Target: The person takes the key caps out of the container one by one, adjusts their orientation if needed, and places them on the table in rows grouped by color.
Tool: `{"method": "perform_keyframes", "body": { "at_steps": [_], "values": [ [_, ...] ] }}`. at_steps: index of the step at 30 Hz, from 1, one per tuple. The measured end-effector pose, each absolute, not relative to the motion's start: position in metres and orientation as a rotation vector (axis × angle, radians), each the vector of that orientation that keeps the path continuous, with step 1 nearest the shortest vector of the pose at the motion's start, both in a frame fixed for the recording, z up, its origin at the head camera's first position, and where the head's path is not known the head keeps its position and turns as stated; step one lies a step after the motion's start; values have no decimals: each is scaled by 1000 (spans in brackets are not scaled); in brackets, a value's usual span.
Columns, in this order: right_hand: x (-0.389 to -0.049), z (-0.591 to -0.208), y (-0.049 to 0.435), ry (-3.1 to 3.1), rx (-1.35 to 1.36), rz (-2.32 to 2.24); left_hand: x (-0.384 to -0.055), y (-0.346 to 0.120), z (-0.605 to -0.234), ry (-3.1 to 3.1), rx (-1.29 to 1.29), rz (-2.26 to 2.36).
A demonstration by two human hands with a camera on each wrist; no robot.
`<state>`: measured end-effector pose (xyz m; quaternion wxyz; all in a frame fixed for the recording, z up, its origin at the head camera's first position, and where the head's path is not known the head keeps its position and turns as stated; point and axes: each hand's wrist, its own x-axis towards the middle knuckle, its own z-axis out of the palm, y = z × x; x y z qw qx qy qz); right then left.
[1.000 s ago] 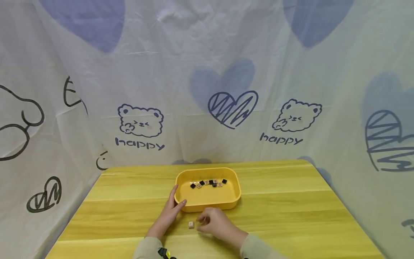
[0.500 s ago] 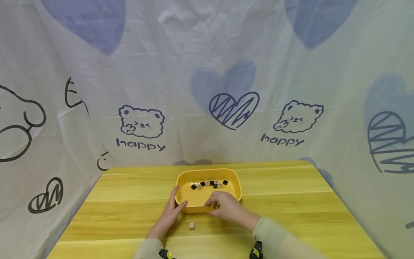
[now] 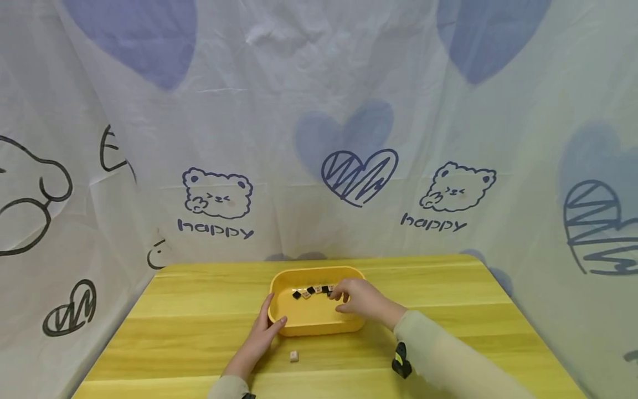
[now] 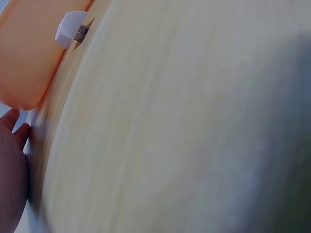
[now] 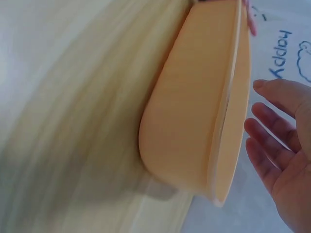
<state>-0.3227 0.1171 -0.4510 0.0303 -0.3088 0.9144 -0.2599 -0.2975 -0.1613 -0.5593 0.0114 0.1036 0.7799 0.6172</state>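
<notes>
A yellow plastic tray stands on the table. My left hand holds its near left corner, thumb at the front rim and fingers along the left side. Inside lie several small square pieces, some black, some off-white with faint marks. Over the tray's right part, my right hand hides some of them. In the right wrist view its fingers are loosely bent, thumb apart, and nothing shows between them. One small off-white block, shaped like a keycap, sits on the table before the tray; the left wrist view shows its tapered side.
The yellow wood-grain table extends to both sides of the tray. A pale cloth printed with hearts and bears hangs behind it and at the sides. A dark strap is on the right sleeve.
My right hand has moved from beside the loose block, up over the front rim, to above the tray's right part. My left hand stays at the tray; the block has not moved.
</notes>
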Motion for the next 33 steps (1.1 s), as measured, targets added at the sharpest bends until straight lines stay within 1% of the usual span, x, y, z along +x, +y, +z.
{"method": "perform_keyframes", "body": {
  "at_steps": [3, 16, 25, 33],
  "values": [
    [-333, -452, 122, 2827, -992, -702, -296, -160, -557, 2455, 338, 1912],
    [-373, -458, 120, 2792, -954, -462, -293, -162, -560, 2521, 438, 1935],
    [-381, -460, 115, 2732, -827, -403, -293, -160, -555, 2487, 362, 1931],
    [-386, -465, 113, 2731, -890, -324, -296, -162, -557, 2469, 361, 1933]
  ]
}}
